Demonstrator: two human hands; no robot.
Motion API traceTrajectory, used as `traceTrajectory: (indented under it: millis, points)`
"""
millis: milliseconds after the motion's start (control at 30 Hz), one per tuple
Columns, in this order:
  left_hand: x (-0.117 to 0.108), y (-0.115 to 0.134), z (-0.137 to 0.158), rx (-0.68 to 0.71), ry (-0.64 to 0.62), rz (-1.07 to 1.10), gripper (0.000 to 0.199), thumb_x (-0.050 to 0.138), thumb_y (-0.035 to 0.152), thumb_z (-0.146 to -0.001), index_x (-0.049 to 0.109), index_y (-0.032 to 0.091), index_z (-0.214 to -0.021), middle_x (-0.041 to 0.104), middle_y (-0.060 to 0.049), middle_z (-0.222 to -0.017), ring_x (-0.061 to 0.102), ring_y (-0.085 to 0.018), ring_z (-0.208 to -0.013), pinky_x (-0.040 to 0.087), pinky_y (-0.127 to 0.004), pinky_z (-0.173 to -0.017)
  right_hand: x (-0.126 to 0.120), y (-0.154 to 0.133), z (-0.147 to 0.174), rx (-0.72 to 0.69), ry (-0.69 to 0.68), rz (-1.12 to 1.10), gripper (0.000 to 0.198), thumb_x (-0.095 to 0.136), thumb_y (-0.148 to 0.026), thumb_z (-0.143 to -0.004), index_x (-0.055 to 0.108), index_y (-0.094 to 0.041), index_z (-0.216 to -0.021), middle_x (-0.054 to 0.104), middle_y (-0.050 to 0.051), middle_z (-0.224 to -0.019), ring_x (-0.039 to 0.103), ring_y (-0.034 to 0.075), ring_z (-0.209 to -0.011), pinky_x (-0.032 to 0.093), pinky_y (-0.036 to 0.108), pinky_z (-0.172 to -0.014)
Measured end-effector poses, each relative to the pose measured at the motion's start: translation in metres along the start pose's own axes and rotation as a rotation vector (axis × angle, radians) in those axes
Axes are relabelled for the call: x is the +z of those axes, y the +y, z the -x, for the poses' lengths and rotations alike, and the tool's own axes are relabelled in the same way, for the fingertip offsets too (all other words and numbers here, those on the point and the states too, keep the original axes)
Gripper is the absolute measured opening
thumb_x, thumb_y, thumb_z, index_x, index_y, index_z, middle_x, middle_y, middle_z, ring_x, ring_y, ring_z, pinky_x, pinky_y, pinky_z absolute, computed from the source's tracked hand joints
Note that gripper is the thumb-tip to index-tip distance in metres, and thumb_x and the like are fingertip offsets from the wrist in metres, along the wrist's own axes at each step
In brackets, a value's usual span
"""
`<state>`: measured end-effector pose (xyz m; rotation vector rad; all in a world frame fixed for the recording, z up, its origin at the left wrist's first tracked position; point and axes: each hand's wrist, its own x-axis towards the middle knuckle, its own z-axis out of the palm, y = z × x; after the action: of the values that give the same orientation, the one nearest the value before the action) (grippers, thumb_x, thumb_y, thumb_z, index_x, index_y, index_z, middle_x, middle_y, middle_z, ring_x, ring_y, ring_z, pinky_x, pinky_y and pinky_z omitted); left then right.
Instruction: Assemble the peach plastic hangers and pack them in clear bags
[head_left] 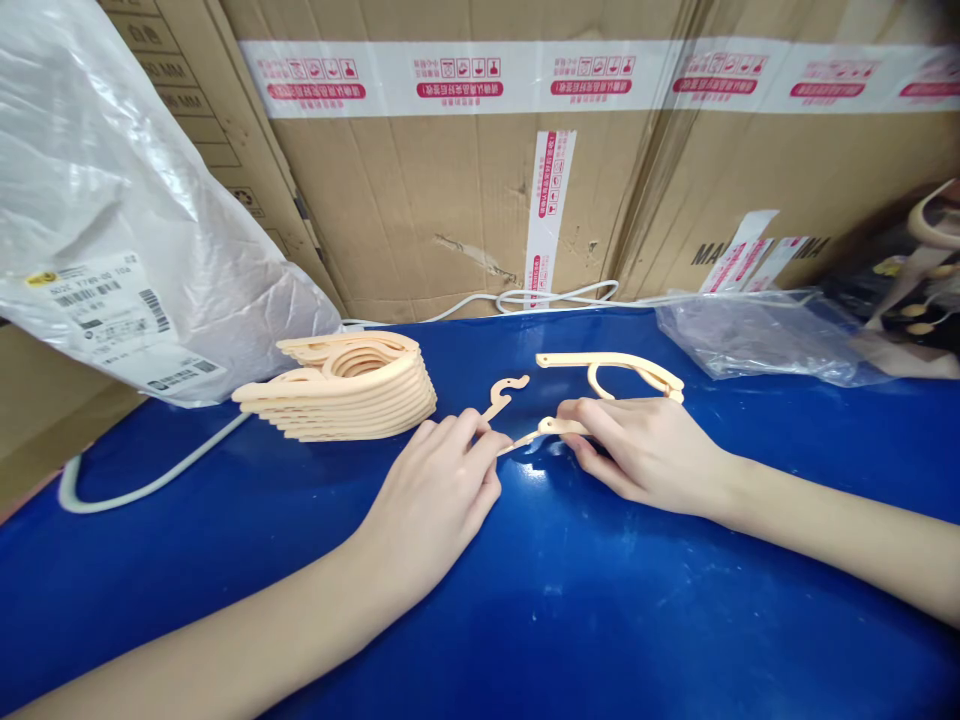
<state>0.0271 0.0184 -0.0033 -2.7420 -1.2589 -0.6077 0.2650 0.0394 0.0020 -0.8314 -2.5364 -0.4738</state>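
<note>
My left hand [442, 485] pinches a cream plastic hanger part; its hook [501, 394] sticks up beyond my fingers and a thin end points right. Close by, my right hand [652, 455] is closed on a cream hanger arm [559, 427] whose rounded end meets or nearly meets that thin end; whether they are joined I cannot tell. Just behind my right hand lies another curved hanger arm [611, 361], partly covered by the hand. To the left stands a neat stack of folded cream hangers [352, 400] on the blue tabletop [540, 610].
A large white plastic bag [150, 200] with a label leans at the left. Cardboard boxes [420, 200] wall off the back. A white cable [161, 480] runs along the table. Clear plastic wrap [765, 335] lies at the back right, beside a dark bag with cream parts [911, 300].
</note>
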Motion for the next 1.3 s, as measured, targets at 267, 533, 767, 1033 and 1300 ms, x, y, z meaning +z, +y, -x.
traceTrajectory:
  millis: [267,533,767,1033,1300]
  points:
    - [0.001,0.004,0.002,0.103,0.044,-0.152,0.039,0.036,-0.003,-0.086,0.059,0.012,-0.112,0.066,-0.009,-0.105,0.062,-0.02,-0.073,0.053,-0.033,-0.066,0.0,0.001,0.001,0.009,-0.037,-0.08,0.024,0.033,-0.025,-0.104,0.054,-0.015,-0.107,0.074,0.007,-0.093,0.07,0.014,-0.067,0.045,0.025,-0.051]
    - [0.002,0.002,0.001,0.142,0.09,-0.266,0.041,0.038,-0.001,-0.084,0.059,0.01,-0.116,0.068,-0.01,-0.101,0.066,-0.021,-0.076,0.053,-0.033,-0.063,0.001,0.002,0.002,0.074,-0.045,-0.126,0.024,0.036,-0.025,-0.102,0.057,-0.014,-0.109,0.074,0.008,-0.097,0.071,0.015,-0.071,0.048,0.024,-0.055]
    - [-0.002,0.004,-0.002,0.058,0.033,-0.168,0.027,0.037,0.005,-0.088,0.06,0.014,-0.1,0.063,-0.006,-0.087,0.062,-0.021,-0.07,0.051,-0.034,-0.059,0.0,0.0,0.001,0.048,-0.052,-0.121,0.022,0.037,-0.023,-0.102,0.058,-0.015,-0.105,0.074,0.005,-0.095,0.07,0.015,-0.071,0.047,0.025,-0.055]
    - [-0.008,0.007,-0.001,-0.062,0.068,-0.056,0.026,0.031,0.019,-0.098,0.051,0.019,-0.081,0.058,-0.001,-0.069,0.057,-0.017,-0.062,0.043,-0.027,-0.053,-0.003,-0.002,0.001,0.072,-0.064,-0.084,0.025,0.042,-0.028,-0.096,0.062,-0.016,-0.106,0.074,0.005,-0.088,0.068,0.014,-0.066,0.042,0.024,-0.052]
    - [-0.005,0.01,0.001,-0.043,-0.024,-0.279,0.037,0.039,0.033,-0.098,0.062,0.017,-0.074,0.063,-0.004,-0.055,0.062,-0.021,-0.054,0.038,-0.028,-0.046,-0.004,-0.003,0.003,-0.006,0.019,0.007,0.047,0.029,-0.046,-0.104,0.059,-0.013,-0.118,0.073,0.004,-0.084,0.068,0.013,-0.064,0.042,0.025,-0.052]
